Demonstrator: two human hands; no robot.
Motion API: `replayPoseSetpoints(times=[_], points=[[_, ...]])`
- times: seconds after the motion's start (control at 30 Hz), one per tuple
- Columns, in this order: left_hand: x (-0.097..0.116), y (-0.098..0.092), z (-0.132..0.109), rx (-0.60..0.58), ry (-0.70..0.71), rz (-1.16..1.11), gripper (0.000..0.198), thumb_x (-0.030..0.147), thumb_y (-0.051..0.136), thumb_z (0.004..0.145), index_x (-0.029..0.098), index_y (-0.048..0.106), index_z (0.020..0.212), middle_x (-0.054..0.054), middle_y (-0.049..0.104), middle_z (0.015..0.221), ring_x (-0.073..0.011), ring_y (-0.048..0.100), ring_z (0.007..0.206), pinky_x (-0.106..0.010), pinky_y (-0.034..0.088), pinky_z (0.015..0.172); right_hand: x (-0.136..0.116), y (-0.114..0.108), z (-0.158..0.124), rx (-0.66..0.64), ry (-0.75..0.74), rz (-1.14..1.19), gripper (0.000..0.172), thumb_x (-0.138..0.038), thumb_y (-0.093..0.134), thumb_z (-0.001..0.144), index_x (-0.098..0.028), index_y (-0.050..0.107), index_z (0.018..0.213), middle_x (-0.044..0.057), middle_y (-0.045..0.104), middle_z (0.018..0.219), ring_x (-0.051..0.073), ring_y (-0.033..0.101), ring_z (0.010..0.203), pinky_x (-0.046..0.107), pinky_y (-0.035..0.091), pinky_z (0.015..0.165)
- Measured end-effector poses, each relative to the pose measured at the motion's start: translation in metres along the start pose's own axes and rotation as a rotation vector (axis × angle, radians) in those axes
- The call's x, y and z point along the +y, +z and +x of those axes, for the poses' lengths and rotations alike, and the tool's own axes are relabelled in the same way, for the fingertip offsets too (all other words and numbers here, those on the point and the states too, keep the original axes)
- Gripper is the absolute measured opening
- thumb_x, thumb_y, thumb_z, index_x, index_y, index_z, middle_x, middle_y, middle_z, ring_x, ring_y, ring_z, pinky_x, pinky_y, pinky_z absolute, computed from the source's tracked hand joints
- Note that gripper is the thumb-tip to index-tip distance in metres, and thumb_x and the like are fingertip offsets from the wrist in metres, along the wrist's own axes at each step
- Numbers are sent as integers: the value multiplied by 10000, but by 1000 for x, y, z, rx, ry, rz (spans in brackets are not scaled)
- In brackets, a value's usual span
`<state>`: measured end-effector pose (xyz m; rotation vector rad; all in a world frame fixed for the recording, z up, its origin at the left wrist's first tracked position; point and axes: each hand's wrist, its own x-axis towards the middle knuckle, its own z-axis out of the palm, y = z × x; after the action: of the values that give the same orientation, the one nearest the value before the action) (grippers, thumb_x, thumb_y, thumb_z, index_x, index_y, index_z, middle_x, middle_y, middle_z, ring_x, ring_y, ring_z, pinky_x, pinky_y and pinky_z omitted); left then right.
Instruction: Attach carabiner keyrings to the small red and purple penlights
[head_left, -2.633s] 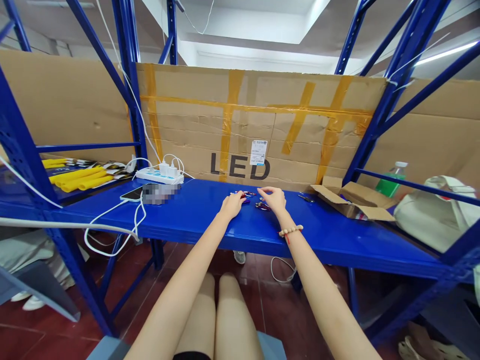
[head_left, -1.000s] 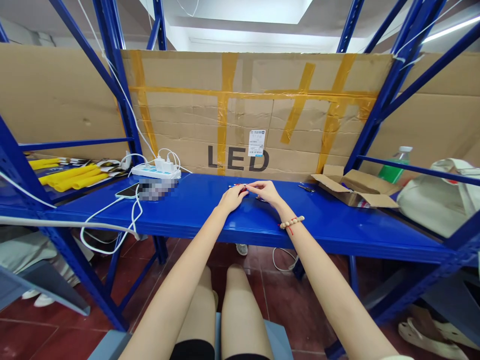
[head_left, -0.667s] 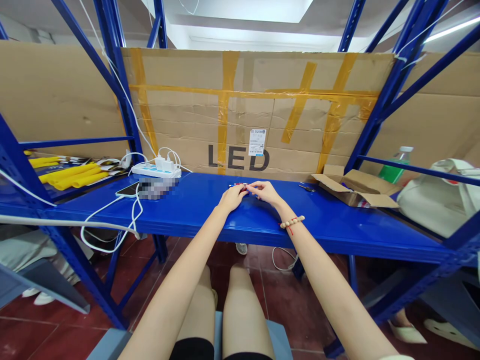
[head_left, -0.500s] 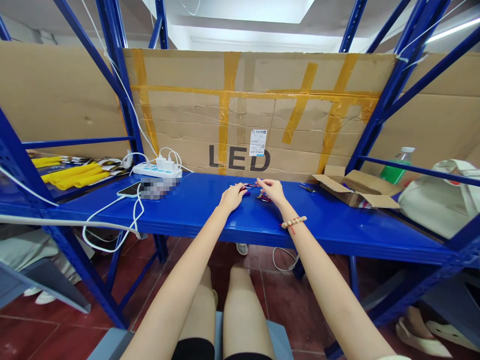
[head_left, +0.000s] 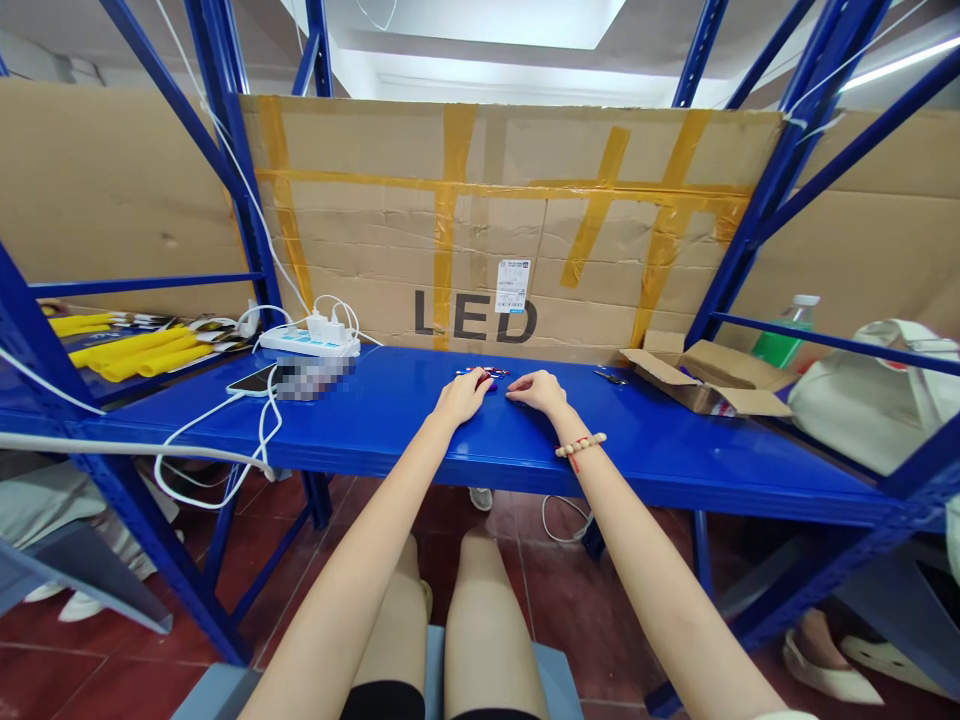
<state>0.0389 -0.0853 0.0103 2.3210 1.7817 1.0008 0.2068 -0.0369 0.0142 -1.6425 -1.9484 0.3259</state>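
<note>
My left hand (head_left: 461, 397) rests over the blue tabletop (head_left: 405, 410), its fingers closed on a small dark red and purple piece (head_left: 491, 386) at the fingertips. Most of that piece is covered, and its kind is too small to make out. Just beyond those fingers lie thin red and white pieces (head_left: 495, 371) with shiny bits. To the right, my right hand (head_left: 538, 392) has thumb and fingers pinched together close to the surface, a short gap from my left hand. Whatever it may hold is hidden. A beaded bracelet (head_left: 581, 446) circles my right wrist.
An open cardboard box (head_left: 705, 378) stands at the right, with a small dark metal tool (head_left: 611, 377) near it. At the left are a power strip (head_left: 309, 343), a phone (head_left: 253, 379) and white cables. Taped cardboard (head_left: 360, 230) closes off the back; blue posts frame both sides.
My right hand has shifted slightly left and lower, with its fingers lower towards the table. The dark red bundle that lay beneath it is out of sight. My left hand stays nearly in place.
</note>
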Motion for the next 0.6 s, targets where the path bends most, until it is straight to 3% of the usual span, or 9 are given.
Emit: replayPoseSetpoints(times=[0.17, 0.6], points=[[1, -1, 0, -19, -37, -39, 313, 380, 249, 938, 218, 516, 942, -48, 667, 904, -191, 627, 833, -273, 454, 702, 0, 2, 1, -6, -54, 8, 161, -326, 690, 649, -289, 728, 801, -27, 724, 834, 163, 644, 871, 242, 463, 725], [-1, 2, 0, -17, 8, -61, 286, 403, 363, 902, 216, 574, 948, -52, 667, 939, -211, 621, 889, -303, 468, 758, 4, 4, 5, 49, -91, 103, 87, -316, 730, 607, -236, 721, 640, 29, 713, 704, 205, 654, 773, 280, 473, 684]])
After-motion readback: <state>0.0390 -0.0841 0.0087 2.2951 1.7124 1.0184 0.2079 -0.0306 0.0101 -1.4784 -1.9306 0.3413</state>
